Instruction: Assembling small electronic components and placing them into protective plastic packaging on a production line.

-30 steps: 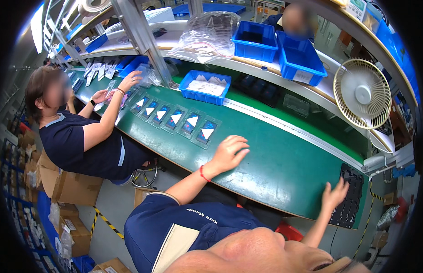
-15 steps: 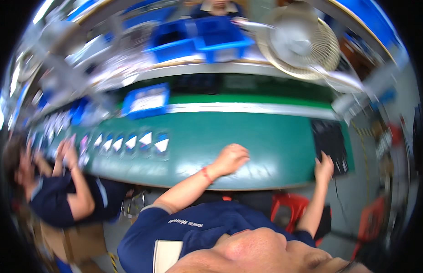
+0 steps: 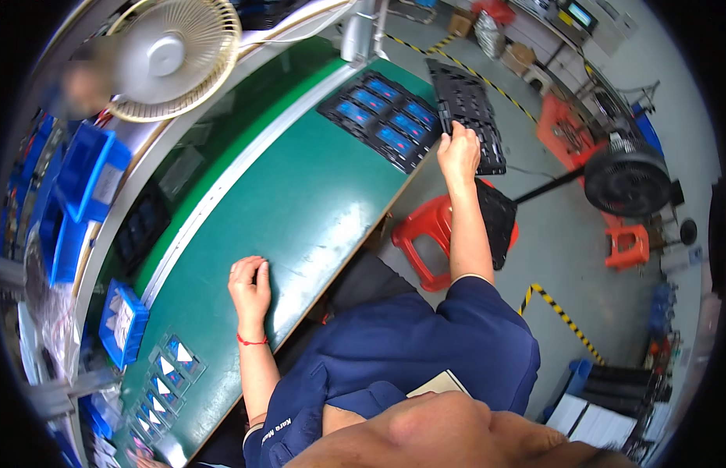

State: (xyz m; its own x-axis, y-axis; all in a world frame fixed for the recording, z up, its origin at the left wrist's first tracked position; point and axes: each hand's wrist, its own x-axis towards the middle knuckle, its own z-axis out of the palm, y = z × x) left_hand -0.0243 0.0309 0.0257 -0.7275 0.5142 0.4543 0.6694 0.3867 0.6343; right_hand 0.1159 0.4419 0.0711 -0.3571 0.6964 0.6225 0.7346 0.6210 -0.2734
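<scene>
My right hand (image 3: 460, 154) grips the near edge of a black plastic tray (image 3: 476, 109), which is tilted up beyond the table's right end. Beside it on the green table (image 3: 300, 210) lies another black tray (image 3: 364, 139) holding several blue rectangular pieces (image 3: 395, 140) in its compartments. My left hand (image 3: 250, 287) rests on the table with loosely bent fingers, the thumb apart, and nothing visible in it. Nearer the left end, a row of clear packs (image 3: 175, 359) with white triangles and blue parts lies on the tabletop.
A blue bin (image 3: 125, 324) with white pieces stands at the table's back left. Blue bins (image 3: 90, 171) and a cream fan (image 3: 168, 58) occupy the shelf above. Right of the table are a red stool (image 3: 425, 238) and a black floor fan (image 3: 628, 178).
My view has turned to the right. My right hand, earlier at a dark tray flat on the table's right end, now has a black tray lifted and tilted past the table edge.
</scene>
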